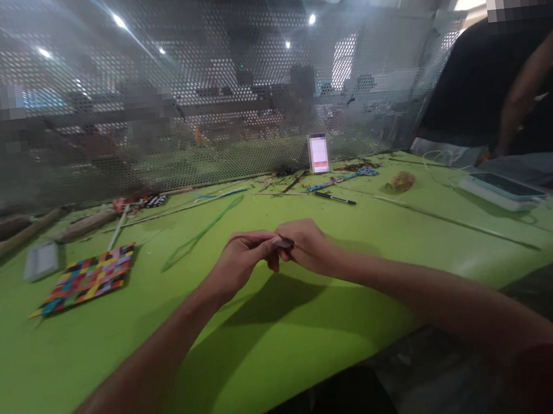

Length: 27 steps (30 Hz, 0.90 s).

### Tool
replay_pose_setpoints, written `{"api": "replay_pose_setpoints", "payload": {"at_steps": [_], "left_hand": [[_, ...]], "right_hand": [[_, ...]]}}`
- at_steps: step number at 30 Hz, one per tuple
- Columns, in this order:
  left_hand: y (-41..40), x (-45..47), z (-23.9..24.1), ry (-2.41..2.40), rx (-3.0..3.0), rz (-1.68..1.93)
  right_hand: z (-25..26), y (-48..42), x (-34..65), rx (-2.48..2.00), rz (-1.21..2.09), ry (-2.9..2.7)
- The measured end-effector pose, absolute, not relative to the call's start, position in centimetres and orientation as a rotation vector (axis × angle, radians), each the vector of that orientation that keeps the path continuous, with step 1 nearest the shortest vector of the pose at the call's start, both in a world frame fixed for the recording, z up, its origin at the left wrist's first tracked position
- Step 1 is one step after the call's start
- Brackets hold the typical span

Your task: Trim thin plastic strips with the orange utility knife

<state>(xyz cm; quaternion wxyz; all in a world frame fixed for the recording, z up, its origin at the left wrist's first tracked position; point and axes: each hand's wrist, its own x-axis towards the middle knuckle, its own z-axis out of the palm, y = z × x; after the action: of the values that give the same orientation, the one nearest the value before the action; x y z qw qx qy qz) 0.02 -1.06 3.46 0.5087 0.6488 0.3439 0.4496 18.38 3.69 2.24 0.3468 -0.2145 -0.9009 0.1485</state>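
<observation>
The left hand (242,258) and the right hand (311,246) are held together above the bright green table (280,338), with their fingertips meeting. A small dark flat piece (284,241) is pinched between the fingers of both hands, just over the middle of the table; what it is made of cannot be told. At 9 o'clock from the hands, a multicoloured woven square mat (86,278) is laid flat, with a grey rectangular pad (41,260) just beside it at its 10 o'clock. A thin green looped strip (200,231) is stretched out at 11 o'clock. At 1 o'clock a black pen (335,197) is seen, and beyond it a white phone (319,153) is propped upright against the perforated metal screen (197,110). At 2 o'clock, a white flat device (499,189) is placed near a person in black (480,80).
</observation>
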Motion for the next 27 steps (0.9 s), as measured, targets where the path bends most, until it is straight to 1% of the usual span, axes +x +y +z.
{"api": "replay_pose_setpoints", "payload": {"at_steps": [11, 15, 19, 21, 23, 25, 27], "left_hand": [[-1.1, 0.1, 3.6, 0.877, 1.578, 1.070], [-1.1, 0.1, 3.7, 0.901, 1.579, 1.059], [-0.7, -0.2, 3.8, 0.931, 1.575, 1.050], [-0.4, -0.4, 3.6, 0.941, 1.564, 1.054], [-0.1, -0.6, 3.4, 0.962, 1.556, 1.053], [0.0, -0.8, 3.3, 0.996, 1.551, 1.054], [0.0, -1.0, 3.4, 1.030, 1.555, 1.050]], "right_hand": [[2.1, 3.8, 18.4, -0.497, 0.417, -2.338], [2.6, 4.2, 18.7, -0.471, 0.355, -2.412], [3.4, 5.3, 19.0, -0.504, 0.370, -2.457], [4.1, 5.8, 19.2, -0.558, 0.418, -2.403], [4.9, 6.0, 19.4, -0.580, 0.543, -2.338], [5.7, 6.0, 19.6, -0.547, 0.703, -2.320], [6.3, 5.8, 19.7, -0.500, 0.760, -2.347]]}}
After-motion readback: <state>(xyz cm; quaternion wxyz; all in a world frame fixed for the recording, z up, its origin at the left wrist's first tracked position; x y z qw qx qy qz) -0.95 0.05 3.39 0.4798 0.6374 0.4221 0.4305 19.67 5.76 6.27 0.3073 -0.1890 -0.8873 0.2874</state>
